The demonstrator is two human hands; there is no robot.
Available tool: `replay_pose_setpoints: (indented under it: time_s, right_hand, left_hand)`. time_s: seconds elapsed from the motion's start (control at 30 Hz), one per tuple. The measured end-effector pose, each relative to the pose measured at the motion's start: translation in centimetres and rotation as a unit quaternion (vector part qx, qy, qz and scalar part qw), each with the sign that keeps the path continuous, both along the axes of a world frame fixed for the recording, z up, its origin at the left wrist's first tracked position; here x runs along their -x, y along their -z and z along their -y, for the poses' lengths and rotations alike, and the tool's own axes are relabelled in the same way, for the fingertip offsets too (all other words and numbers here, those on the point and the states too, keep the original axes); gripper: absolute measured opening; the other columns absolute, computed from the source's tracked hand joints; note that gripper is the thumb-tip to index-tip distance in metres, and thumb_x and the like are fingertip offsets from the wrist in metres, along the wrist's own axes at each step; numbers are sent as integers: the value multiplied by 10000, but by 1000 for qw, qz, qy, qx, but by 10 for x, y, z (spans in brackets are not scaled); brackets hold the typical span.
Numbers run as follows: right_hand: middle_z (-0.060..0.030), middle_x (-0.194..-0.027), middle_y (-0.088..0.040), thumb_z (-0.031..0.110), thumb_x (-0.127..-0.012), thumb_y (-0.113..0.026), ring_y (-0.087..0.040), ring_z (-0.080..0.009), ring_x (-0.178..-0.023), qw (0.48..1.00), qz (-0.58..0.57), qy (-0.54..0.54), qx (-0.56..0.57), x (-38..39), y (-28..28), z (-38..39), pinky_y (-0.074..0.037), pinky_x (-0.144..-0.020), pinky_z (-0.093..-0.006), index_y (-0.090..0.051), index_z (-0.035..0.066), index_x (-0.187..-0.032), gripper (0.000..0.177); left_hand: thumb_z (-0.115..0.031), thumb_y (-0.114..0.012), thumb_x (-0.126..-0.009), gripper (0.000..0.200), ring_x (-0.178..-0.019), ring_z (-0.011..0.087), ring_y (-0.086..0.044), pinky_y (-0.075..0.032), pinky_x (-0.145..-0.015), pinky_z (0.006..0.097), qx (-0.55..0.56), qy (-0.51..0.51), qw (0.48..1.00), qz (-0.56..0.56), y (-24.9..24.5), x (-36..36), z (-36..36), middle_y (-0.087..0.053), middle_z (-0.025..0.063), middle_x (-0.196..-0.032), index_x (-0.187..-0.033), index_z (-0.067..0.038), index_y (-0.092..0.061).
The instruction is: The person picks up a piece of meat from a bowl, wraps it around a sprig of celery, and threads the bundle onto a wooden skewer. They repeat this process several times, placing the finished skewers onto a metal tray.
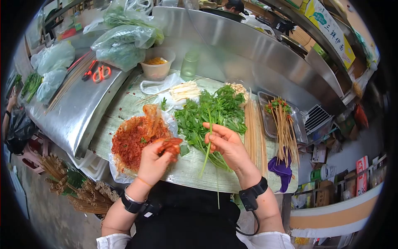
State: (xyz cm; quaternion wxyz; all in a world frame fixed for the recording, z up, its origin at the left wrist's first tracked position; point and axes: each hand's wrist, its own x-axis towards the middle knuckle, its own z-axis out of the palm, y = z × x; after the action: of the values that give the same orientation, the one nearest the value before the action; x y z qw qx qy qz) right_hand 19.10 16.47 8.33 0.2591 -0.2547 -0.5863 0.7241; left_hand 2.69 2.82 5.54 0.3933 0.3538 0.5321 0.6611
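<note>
My left hand (154, 159) is closed, pinching a soft red strip (171, 146) that looks coated in chili paste. It is at the right edge of a plastic-lined heap of red chili-coated food (132, 143). Between thumb and fingers, my right hand (229, 148) holds a thin green stem (208, 151), which stands nearly upright. Behind that stem lies a pile of leafy greens (195, 114), their stalks pointing toward me. A bundle of bare wooden skewers (254, 137) rests just right of my right hand.
White enoki-like strands (184, 90) lie at the back beside a plastic tub (156, 68) and a green glass (190, 64). Loaded skewers (282, 124) lean over a metal tray (269, 126), above a purple cloth (281, 170). Orange-handled scissors (101, 74) lie on the left steel counter (74, 120).
</note>
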Motion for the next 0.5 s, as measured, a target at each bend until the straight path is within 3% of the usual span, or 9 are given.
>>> replay_pose_setpoints:
  time_s: [0.13,0.2,0.3,0.5]
  right_hand:
    - [-42,-804,-582,116,-895,-485,-492,-46,-619,998,27,-19,59,-5,8,-3,-420,-570,-174,-454,25,-1219,338]
    - [-45,-805,-575,108,-906,-456,-477,-46,-636,990,113,-52,70,-7,19,-6,-418,-587,-182,-393,40,-1276,382]
    - [-46,-809,-564,94,-906,-449,-460,-53,-637,995,49,-31,79,-6,37,-10,-413,-589,-190,-377,27,-1285,392]
    - [-26,-814,-548,66,-893,-451,-433,-59,-633,995,39,-24,92,-4,42,-13,-395,-591,-186,-380,-12,-1286,407]
  left_hand:
    - [31,-485,-833,226,-641,58,-528,-443,-584,192,-14,-38,999,14,20,18,11,-613,11,-803,-1017,22,-615]
    - [33,-485,-831,215,-661,59,-536,-445,-598,194,-7,-66,998,13,25,22,16,-625,21,-836,-1005,34,-612]
    - [31,-482,-834,210,-683,62,-546,-450,-613,197,-22,-96,995,-1,38,33,18,-629,25,-854,-1001,43,-609]
    - [27,-479,-839,197,-716,65,-556,-455,-642,203,-38,-120,992,-6,50,39,16,-631,27,-857,-986,46,-609]
